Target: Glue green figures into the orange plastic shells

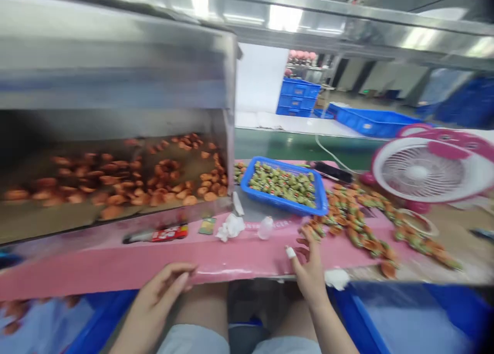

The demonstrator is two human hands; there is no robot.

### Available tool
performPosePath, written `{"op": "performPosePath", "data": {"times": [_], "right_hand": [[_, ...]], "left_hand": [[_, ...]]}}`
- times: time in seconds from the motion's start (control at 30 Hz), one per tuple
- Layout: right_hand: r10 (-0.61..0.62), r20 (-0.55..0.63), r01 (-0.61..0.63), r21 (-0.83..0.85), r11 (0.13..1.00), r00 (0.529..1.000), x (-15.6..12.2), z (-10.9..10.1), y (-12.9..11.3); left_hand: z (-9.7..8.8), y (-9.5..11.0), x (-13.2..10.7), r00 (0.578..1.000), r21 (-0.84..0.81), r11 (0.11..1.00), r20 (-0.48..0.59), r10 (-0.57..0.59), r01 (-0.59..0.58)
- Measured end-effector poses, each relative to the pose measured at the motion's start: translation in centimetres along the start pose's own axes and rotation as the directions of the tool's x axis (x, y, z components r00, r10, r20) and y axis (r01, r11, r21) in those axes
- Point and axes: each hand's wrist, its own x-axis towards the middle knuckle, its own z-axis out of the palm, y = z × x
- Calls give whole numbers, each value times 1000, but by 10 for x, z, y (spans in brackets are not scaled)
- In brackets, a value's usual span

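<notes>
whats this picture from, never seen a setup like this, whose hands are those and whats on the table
This picture comes from a camera worn on a person's head, looking down at their own bare hands, so there is no machine. The left hand and right hand hold nothing visible. The right hand's fingers spread near scattered orange-brown pieces on a pink-covered bench. A blue plastic tray holds green-and-red pieces, and a steel-sided bin holds more orange-brown ones.

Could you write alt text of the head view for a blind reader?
The left hand and right hand hover at the edge of a pink-covered workbench, near scattered orange-and-green pieces. A blue plastic tray holds green pieces; a steel-walled bin holds orange pieces.
</notes>
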Motion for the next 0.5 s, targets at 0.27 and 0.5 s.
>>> {"op": "performPosePath", "data": {"times": [0.27, 0.5], "right_hand": [[-31, 342, -39, 195, 980, 939, 32, 68, -23], [17, 327, 4, -65, 998, 945, 26, 66, -11]], "left_hand": [[-64, 42, 90, 889, 615, 765, -222, 401, -192], [-109, 59, 215, 943, 823, 568, -196, 269, 9]]}}
